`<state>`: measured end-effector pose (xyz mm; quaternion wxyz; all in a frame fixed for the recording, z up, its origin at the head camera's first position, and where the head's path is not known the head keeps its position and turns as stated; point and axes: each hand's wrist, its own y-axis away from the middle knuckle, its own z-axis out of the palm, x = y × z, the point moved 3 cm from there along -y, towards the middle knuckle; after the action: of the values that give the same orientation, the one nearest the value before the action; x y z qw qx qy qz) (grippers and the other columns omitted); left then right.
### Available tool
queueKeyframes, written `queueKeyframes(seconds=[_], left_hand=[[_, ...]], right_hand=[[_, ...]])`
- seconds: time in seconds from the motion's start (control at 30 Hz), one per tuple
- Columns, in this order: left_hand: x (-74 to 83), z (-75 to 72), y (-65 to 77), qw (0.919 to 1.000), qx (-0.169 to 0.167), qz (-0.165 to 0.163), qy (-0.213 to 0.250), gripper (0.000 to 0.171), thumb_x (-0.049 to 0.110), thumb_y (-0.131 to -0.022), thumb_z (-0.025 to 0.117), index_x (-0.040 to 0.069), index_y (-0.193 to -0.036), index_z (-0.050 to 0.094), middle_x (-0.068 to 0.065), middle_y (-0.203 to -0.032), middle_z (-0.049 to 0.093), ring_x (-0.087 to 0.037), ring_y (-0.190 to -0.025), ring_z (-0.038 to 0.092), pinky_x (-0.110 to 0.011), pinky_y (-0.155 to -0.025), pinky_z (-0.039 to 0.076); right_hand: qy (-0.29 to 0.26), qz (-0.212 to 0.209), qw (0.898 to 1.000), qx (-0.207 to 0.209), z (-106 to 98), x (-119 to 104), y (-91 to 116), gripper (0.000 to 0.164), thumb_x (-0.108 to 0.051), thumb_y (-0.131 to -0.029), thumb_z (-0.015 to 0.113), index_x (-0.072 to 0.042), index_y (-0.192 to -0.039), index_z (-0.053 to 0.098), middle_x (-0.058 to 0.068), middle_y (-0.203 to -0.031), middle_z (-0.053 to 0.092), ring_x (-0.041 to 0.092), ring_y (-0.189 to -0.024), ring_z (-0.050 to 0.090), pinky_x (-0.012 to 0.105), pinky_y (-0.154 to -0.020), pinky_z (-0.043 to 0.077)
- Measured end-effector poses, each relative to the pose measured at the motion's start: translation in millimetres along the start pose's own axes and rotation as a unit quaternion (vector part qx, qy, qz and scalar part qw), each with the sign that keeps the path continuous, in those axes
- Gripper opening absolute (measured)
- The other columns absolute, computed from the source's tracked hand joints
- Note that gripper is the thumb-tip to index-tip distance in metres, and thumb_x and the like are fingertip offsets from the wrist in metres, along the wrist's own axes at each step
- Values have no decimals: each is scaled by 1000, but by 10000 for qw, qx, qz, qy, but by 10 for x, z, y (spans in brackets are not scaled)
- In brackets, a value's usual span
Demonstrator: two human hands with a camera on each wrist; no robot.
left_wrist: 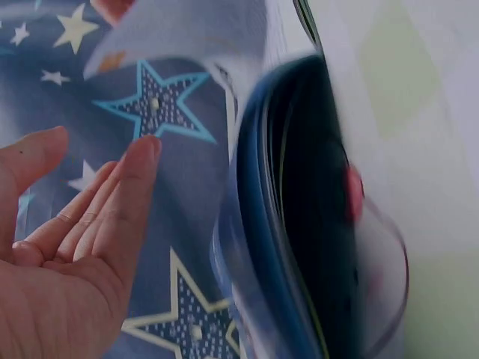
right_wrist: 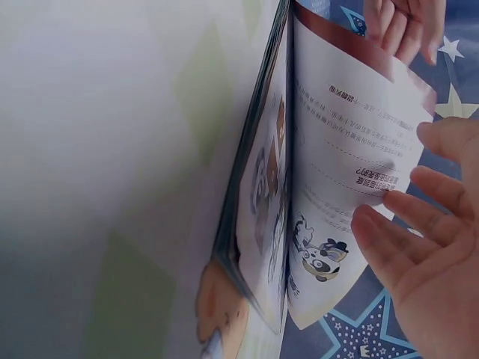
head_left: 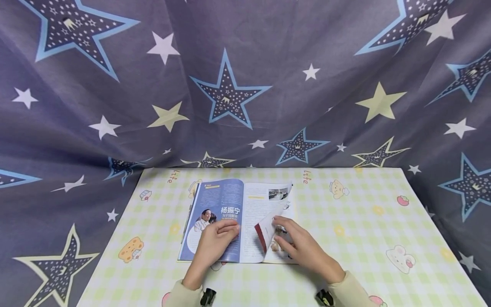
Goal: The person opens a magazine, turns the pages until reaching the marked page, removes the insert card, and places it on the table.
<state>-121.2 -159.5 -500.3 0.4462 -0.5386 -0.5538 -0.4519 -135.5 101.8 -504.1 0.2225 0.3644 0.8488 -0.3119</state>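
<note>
A magazine (head_left: 253, 200) lies spread on the table, its left page (head_left: 220, 194) blue with a portrait and white headline characters. My left hand (head_left: 216, 241) hovers over the lower part of that page, fingers extended and thumb apart, holding nothing in the left wrist view. On the other side, a loose leaf (head_left: 268, 232) of the magazine is raised and bends leftward. The fingers of my right hand (head_left: 303, 247) touch this leaf near its outer edge. In the right wrist view, the leaf's underside (right_wrist: 337, 172) shows text and a panda drawing, with my fingertips against it.
A checked tablecloth (head_left: 360, 238) with cartoon prints covers the table. Behind and at both sides hangs a dark star-patterned cloth (head_left: 307, 111). Black wrist devices (head_left: 208, 296) sit at both sleeves.
</note>
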Motion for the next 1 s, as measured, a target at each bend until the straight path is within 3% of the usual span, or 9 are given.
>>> queueKeyframes(seconds=[0.27, 0.57, 0.77, 1.0], left_hand=[[-7, 250, -36, 9976, -586, -23, 369, 36, 19, -93, 74, -9, -115, 69, -16, -100, 74, -23, -90, 73, -28, -76, 61], [-38, 329, -22, 9957, -670, -130, 628, 28, 4, -91, 72, -11, -114, 68, -21, -97, 73, -30, -84, 74, -31, -72, 61], [-101, 138, 9, 9967, -269, -302, 711, 29, 0, -91, 71, -14, -116, 65, -24, -98, 72, -33, -85, 73, -30, -73, 61], [-232, -244, 93, 9957, 556, -585, 451, 25, -1, -89, 72, -9, -112, 69, -18, -93, 74, -23, -78, 74, -28, -72, 61]], right_hand=[[-184, 267, 9985, -436, 74, -57, -20, 39, -25, -101, 63, -12, -137, 57, 1, -152, 46, 19, -139, 42, 45, -112, 39], [-122, 250, 9978, -599, 118, -105, -12, 40, -33, -102, 59, -15, -138, 56, 2, -153, 44, 22, -140, 41, 49, -111, 40], [100, 255, 9968, -745, 113, -99, 12, 49, -29, -97, 68, -11, -141, 54, 6, -150, 48, 23, -139, 42, 46, -112, 39], [755, 186, 9847, -1557, 182, -28, 80, 65, -34, -90, 77, -9, -144, 52, 15, -149, 46, 33, -138, 41, 50, -113, 36]])
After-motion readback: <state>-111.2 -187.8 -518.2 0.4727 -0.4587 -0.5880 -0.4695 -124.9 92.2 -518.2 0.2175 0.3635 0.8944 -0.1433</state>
